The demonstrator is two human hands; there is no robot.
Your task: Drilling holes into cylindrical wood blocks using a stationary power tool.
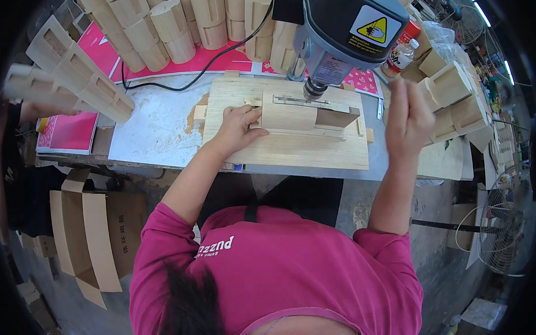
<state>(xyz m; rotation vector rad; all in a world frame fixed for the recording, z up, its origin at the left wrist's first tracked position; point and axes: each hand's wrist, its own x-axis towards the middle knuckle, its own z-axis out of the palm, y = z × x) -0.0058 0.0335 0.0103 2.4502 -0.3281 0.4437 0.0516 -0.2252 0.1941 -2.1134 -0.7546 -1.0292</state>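
My left hand (238, 126) presses on the left end of a curved wooden piece (290, 116) that lies in a wooden jig board (291, 149) under the drill press (340, 29). The drill bit (310, 95) hangs just above the piece's top edge. My right hand (409, 118) is raised to the right of the drill head, fingers up and loosely apart; whether it touches a lever I cannot tell. Nothing shows in its palm.
Stacks of curved wooden parts (174, 23) line the back of the bench, more (454, 96) stand at the right and upper left (70, 74). A black cable (176, 85) crosses the metal bench top (154, 130). Cardboard (90, 233) lies on the floor left; a fan (500, 230) stands right.
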